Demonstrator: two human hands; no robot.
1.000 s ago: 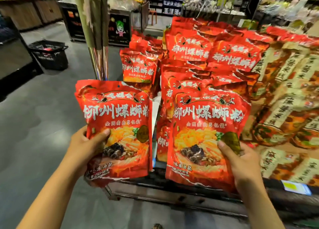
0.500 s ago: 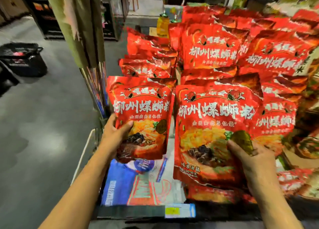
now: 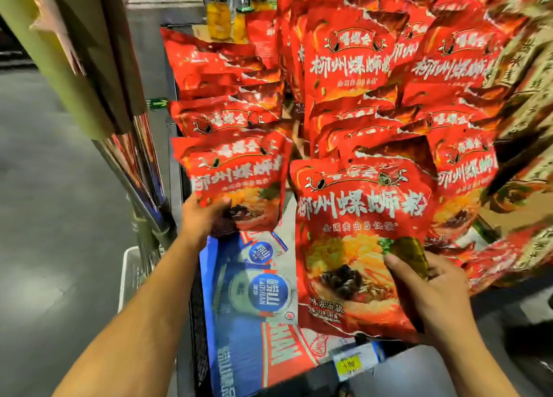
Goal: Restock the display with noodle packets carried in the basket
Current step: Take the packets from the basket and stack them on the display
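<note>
The left hand [image 3: 206, 220] pinches the lower edge of an upright packet [image 3: 239, 184] just before the left display row [image 3: 227, 118], above a blue carton [image 3: 248, 321], nearer a slot than the right hand [image 3: 434, 292], which grips a second packet [image 3: 359, 232] likewise.

We see a blue Laoshan carton [image 3: 239, 321] lying flat, with a yellow price tag [image 3: 348, 366] just beside its near right corner. Jars of yellow fruit [image 3: 219, 18] stand at the back. Tall paper rolls [image 3: 74, 52] lean at our left above grey floor [image 3: 45, 217], and beige packets [image 3: 532, 76] crowd our right.
</note>
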